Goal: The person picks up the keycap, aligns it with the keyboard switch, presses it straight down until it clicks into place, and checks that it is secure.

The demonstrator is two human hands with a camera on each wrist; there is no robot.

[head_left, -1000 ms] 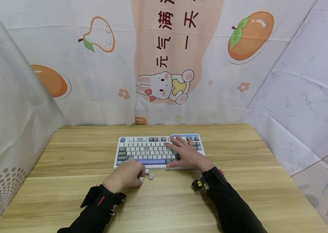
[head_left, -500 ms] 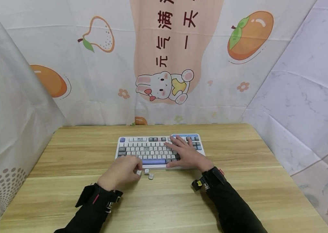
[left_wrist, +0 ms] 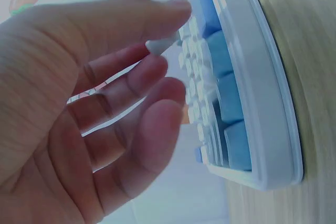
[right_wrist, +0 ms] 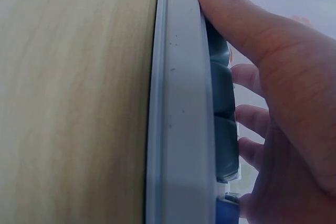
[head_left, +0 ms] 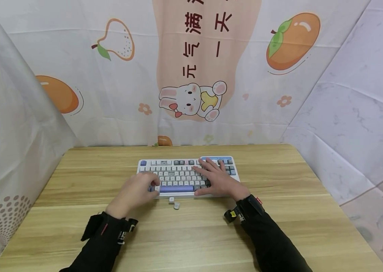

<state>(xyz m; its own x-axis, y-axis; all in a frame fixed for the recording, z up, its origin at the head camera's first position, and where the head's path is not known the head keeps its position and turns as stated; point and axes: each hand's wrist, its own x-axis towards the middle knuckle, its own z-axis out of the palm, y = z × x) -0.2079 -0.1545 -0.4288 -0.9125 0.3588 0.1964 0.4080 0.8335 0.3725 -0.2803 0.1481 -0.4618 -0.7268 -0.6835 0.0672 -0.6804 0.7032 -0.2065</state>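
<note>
A white keyboard (head_left: pixel 177 173) with white, grey and blue keys and a purple spacebar lies on the wooden table. Over its lower left part, my left hand (head_left: pixel 135 190) pinches a small white keycap (left_wrist: pixel 160 44) between thumb and finger; the other fingers are bent loosely. How near the keycap is to the keys below cannot be judged. My right hand (head_left: pixel 220 182) rests with spread fingers on the keyboard's right side, its thumb (right_wrist: pixel 231 9) on the front frame. Two loose keycaps, a white one (head_left: pixel 171 200) and a greyish one (head_left: pixel 176 206), lie just in front of the keyboard.
The wooden table (head_left: pixel 191 234) stretches around the keyboard on all sides. A printed curtain (head_left: pixel 116 94) hangs behind it, with more sheets at both sides. Dark sleeves with wrist straps cover both forearms.
My left hand has moved left and away from me, carrying the keycap from the table by the loose ones to above the keyboard's lower left. The right hand has stayed still.
</note>
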